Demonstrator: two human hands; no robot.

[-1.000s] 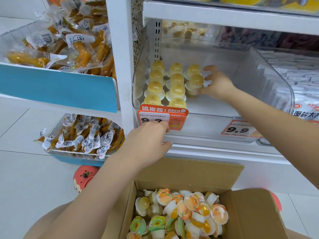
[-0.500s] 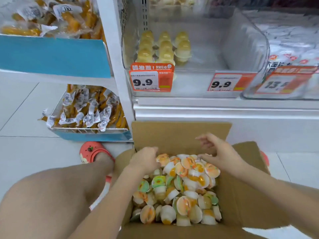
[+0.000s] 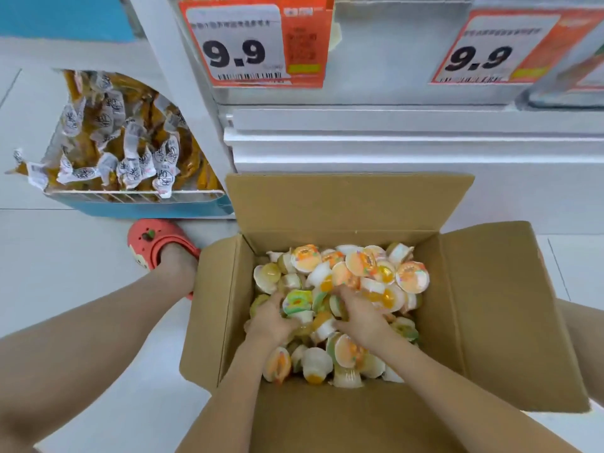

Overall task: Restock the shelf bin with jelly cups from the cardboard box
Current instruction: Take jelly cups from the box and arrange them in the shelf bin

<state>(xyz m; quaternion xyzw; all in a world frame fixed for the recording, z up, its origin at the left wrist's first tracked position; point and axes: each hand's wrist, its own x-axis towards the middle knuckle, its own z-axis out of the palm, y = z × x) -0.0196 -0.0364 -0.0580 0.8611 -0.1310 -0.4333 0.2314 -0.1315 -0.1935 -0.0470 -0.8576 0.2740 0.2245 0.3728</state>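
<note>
Inside the cardboard box, both hands dig among jelly cups.

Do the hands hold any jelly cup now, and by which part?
It cannot be told. Both the left hand and right hand lie among the jelly cups in the cardboard box, fingers hidden.

Bare arms, red clog w/ charms
</note>
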